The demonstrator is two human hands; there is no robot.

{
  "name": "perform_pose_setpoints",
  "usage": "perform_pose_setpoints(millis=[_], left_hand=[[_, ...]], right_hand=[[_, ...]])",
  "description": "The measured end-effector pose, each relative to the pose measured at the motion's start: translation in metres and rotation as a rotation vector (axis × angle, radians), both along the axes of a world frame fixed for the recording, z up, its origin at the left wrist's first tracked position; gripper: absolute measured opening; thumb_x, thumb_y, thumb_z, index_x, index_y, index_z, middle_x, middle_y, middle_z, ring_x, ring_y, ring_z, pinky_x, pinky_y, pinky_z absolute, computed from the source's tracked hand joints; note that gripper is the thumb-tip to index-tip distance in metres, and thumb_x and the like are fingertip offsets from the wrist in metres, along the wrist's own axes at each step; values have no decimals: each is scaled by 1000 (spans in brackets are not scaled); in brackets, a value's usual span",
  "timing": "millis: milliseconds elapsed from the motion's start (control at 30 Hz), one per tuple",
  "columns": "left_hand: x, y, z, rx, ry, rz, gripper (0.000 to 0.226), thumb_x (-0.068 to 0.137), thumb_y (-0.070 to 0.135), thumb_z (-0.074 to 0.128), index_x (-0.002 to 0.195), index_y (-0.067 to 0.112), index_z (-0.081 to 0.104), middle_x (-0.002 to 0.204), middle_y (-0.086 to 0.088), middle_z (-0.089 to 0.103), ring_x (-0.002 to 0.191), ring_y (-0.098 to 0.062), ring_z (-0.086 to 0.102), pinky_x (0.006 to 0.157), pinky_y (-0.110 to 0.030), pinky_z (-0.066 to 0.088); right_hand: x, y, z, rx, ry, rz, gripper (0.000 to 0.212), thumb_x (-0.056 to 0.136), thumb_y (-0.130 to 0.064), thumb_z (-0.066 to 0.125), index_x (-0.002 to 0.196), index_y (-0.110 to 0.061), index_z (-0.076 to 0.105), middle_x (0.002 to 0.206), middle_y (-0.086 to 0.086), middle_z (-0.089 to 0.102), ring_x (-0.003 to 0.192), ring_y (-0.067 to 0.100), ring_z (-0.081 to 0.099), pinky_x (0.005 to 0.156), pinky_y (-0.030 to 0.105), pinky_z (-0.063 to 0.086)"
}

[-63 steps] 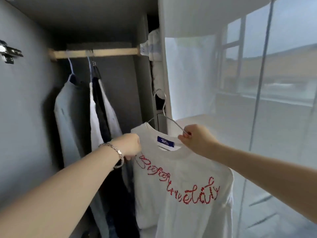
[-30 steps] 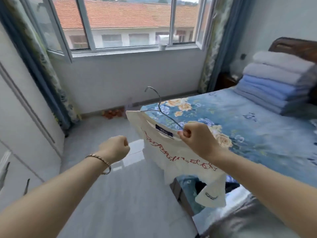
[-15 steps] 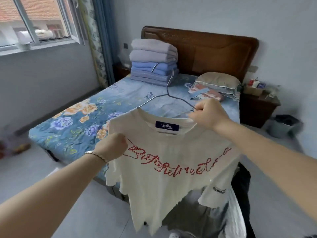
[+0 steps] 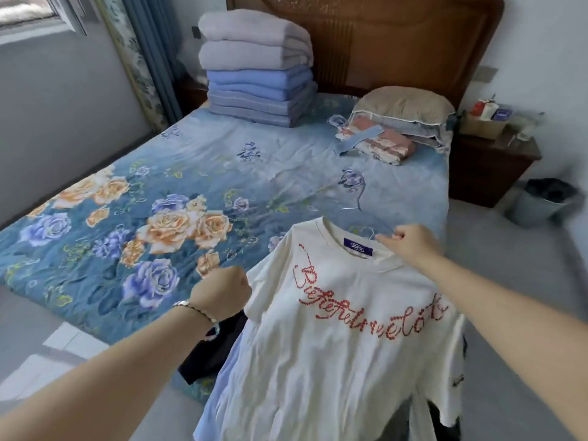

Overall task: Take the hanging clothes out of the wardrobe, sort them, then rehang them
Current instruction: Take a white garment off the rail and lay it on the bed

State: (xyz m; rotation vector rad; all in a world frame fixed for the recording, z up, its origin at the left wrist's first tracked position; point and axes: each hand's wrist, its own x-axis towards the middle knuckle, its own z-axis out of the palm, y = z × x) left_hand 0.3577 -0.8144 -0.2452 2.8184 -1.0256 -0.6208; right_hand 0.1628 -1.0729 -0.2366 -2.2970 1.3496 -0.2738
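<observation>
So your right hand (image 4: 410, 245) is pinched shut on the wire hanger (image 4: 369, 232) right at the collar of the white T-shirt (image 4: 334, 329), and your left hand (image 4: 222, 294) is curled into a fist at the shirt's left shoulder edge, touching the fabric, though I can't tell for sure whether it's actually gripping it. There's a thin bracelet (image 4: 197, 310) on that left wrist. The shirt has a red cursive print across the chest and a small purple label (image 4: 358, 248) inside the neck, and it's spread out front-up over the near corner of the bed (image 4: 222, 173), lying on top of other clothes: something dark (image 4: 210, 351) pokes out under its left side, something pale blue (image 4: 213, 405) hangs below that, and more dark fabric shows at the lower right. Just past the collar, another bare wire hanger (image 4: 356, 195) lies on the floral blue bedspread. Further up the bed you've got a tall stack of folded blankets (image 4: 257, 65), grey on top and blue below, near the wooden headboard (image 4: 397, 43), and a pillow (image 4: 404, 106) sitting on some folded pink and blue stuff. Off to the right is a dark nightstand (image 4: 490, 163) with clutter on it and a grey bin (image 4: 544, 202) on the floor beside it.
</observation>
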Motion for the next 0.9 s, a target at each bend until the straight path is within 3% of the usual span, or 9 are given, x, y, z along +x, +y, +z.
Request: perform_pose_setpoints(millis=[67, 167, 267, 333, 433, 633, 733, 833, 900], left_hand=[[4, -31, -26, 37, 28, 14, 23, 94, 15, 36, 73, 14, 45, 64, 1, 43, 56, -17, 39, 53, -25, 30], [9, -71, -62, 113, 39, 9, 34, 95, 20, 25, 104, 12, 57, 92, -7, 61, 81, -26, 58, 73, -30, 44], [15, -107, -98, 166, 94, 29, 41, 94, 26, 21, 105, 11, 57, 88, -12, 58, 89, -30, 60, 80, -31, 45], [18, -126, -118, 160, 153, 83, 26, 94, 22, 39, 103, 12, 61, 103, -10, 63, 102, -28, 60, 84, -29, 47], [20, -149, -145, 200, 131, 91, 27, 94, 18, 39, 106, 11, 62, 108, -9, 64, 101, -28, 61, 79, -26, 44], [22, -164, -173, 256, 119, 79, 26, 93, 17, 38, 106, 13, 60, 98, -5, 64, 88, -27, 58, 66, -24, 37], [21, -155, -172, 261, 127, 84, 24, 93, 18, 38, 103, 13, 60, 77, -1, 51, 83, -26, 54, 65, -24, 37], [23, -136, -161, 231, 158, 118, 20, 93, 19, 39, 96, 15, 59, 87, -5, 59, 87, -26, 58, 64, -24, 34], [24, -119, -146, 217, 190, 153, 20, 92, 18, 39, 79, 15, 53, 79, 0, 58, 85, -27, 56, 66, -28, 40]], right_hand=[[9, -34, -48, 46, 28, 12, 57, 85, -38, 64, 49, -15, 27, 48, 0, 28, 51, 21, 34, 51, 32, 22], [23, -78, -110, 114, 39, 37, 44, 94, -29, 51, 55, -10, 46, 67, 4, 41, 79, 31, 54, 68, 33, 34], [38, -113, -165, 57, 210, 90, 29, 97, -24, 43, 96, -4, 63, 104, 16, 52, 100, 34, 56, 85, 37, 42], [48, -129, -191, 38, 426, 134, 29, 99, -22, 36, 118, -14, 57, 118, 11, 56, 109, 29, 56, 89, 34, 44], [53, -145, -221, 45, 601, 52, 29, 98, -12, 35, 122, -15, 51, 121, 15, 60, 111, 33, 57, 82, 31, 44], [53, -147, -258, 385, 425, -150, 50, 93, -6, 41, 140, 0, 26, 135, 26, 44, 122, 39, 46, 95, 39, 40], [61, -129, -257, 508, 560, 77, 43, 95, -10, 41, 136, -2, 38, 136, 20, 47, 124, 34, 47, 98, 33, 40], [82, -97, -238, 593, 659, 326, 36, 97, -10, 38, 129, -2, 51, 133, 16, 52, 122, 30, 49, 96, 30, 42], [102, -69, -218, 604, 663, 465, 34, 97, -12, 39, 124, -2, 56, 129, 14, 56, 118, 30, 53, 89, 31, 44]])
